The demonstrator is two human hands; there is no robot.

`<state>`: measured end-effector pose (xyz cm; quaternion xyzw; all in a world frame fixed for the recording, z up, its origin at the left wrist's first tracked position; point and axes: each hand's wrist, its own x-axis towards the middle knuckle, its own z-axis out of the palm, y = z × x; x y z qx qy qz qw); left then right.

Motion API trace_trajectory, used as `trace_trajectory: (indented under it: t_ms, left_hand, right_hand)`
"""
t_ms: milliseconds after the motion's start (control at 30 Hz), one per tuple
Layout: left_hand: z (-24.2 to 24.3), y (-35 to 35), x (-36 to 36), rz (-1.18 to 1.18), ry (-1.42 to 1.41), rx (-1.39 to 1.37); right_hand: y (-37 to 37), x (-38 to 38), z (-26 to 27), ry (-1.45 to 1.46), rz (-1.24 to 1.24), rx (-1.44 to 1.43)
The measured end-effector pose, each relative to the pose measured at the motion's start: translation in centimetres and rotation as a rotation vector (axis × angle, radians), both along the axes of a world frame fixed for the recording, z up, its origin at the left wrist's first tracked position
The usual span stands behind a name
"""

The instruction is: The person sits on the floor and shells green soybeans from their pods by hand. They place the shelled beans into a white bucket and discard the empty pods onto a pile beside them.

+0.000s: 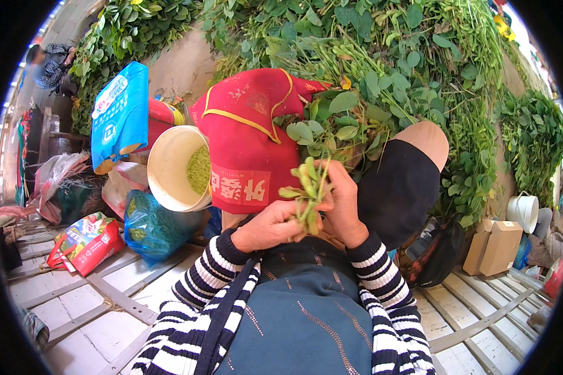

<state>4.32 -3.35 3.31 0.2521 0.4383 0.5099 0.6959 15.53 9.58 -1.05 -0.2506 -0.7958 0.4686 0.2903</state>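
Above my lap, both hands grip a small sprig of green soybean pods (308,180). My left hand (270,228) pinches its lower left side, and my right hand (342,204) holds the stem side from the right. The finger contacts are partly hidden behind the pods. A red apron (248,145) with yellow trim and writing drapes over my left knee. Beside it, on the left, a tilted white plastic bucket (171,164) holds shelled green beans (198,171). Just beyond my hands, leafy soybean stalks (342,117) lie between my knees.
A large heap of soybean plants (403,56) fills the far side. To the left are a blue bag (122,112), a full blue plastic bag (162,229) and a red shopping bag (89,241). Cardboard boxes (499,248) and another white bucket (523,213) stand right. A person (51,70) sits far left.
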Motion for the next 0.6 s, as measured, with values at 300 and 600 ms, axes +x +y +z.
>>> trace_trajectory:
  t_ms: [300,600]
  left_hand:
    - [-0.7,0.4,-1.8,0.277,-0.069,-0.067]
    - [-0.4,2.4,-1.7,0.311,0.070,-0.098]
  right_hand:
    - [2.7,2.1,0.3,0.113,0.130,-1.027]
    - [2.7,1.1,2.2,0.085,0.202,-1.184]
